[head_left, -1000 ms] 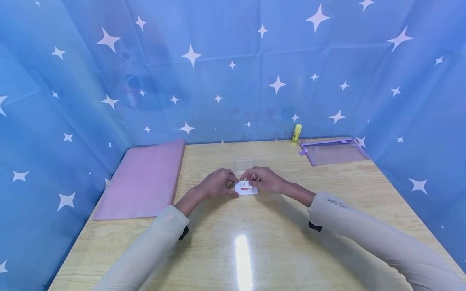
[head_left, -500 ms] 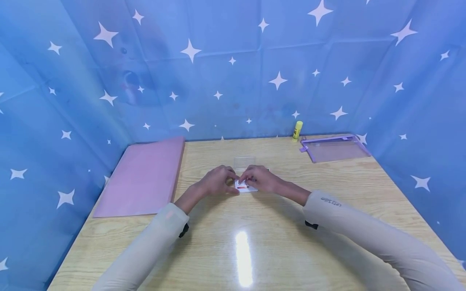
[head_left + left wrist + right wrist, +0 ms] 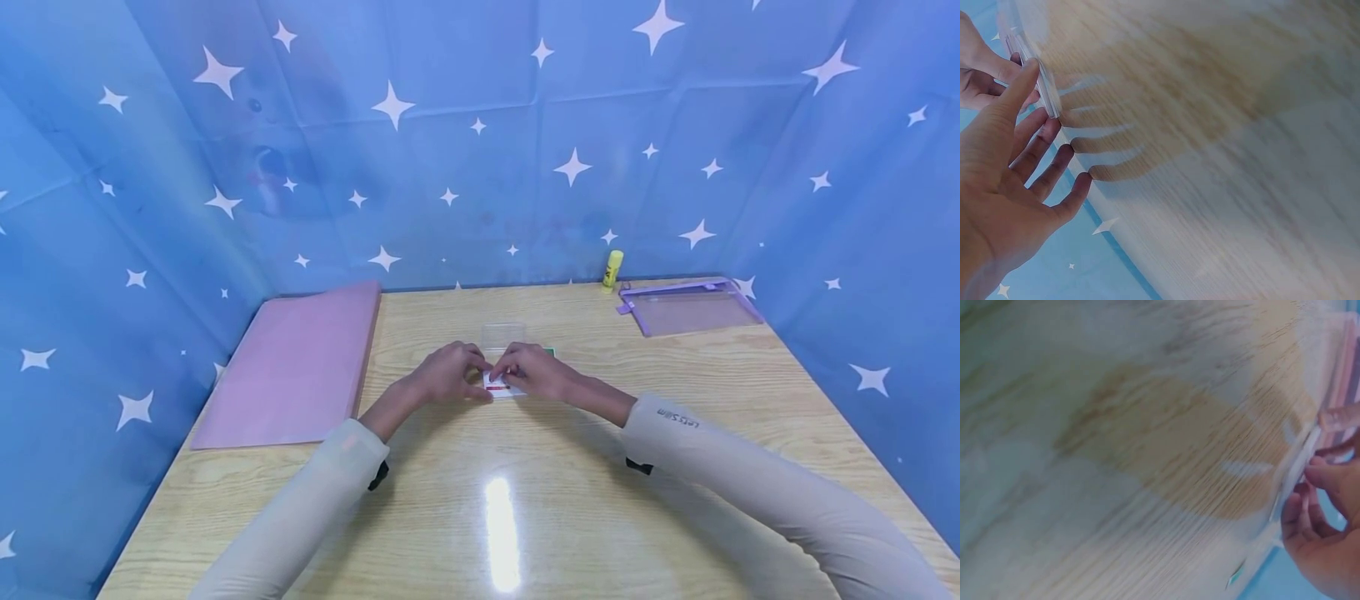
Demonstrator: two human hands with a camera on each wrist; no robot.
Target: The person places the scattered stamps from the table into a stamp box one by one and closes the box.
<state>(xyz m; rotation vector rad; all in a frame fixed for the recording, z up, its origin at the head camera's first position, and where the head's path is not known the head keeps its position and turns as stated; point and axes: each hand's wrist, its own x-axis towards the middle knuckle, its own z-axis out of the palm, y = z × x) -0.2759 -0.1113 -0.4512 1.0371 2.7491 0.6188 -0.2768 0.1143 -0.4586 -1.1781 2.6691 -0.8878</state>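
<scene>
A small flat clear plastic case lies on the table, its transparent lid (image 3: 502,335) folded back behind it. White cards with red print (image 3: 497,387) lie in its front part. My left hand (image 3: 450,373) holds the case's left edge, thumb in front and fingers behind. In the left wrist view the case (image 3: 1044,81) appears edge-on at that thumb. My right hand (image 3: 534,368) bends over the case and pinches a small printed card, mostly hidden beneath the fingers. The right wrist view shows its thumb and curled fingers (image 3: 1329,475) at the case's edge.
A pink folder (image 3: 292,367) lies at left. Toward the back right stand a yellow glue stick (image 3: 612,271) and a mesh zip pouch with purple edging (image 3: 690,308). A small green-edged piece (image 3: 551,352) shows behind my right hand. Blue star-patterned cloth (image 3: 480,167) encloses the table.
My right hand has moved slightly left over the case with the small card, covering more of it. The green-edged piece has come into sight. My left hand stays in place.
</scene>
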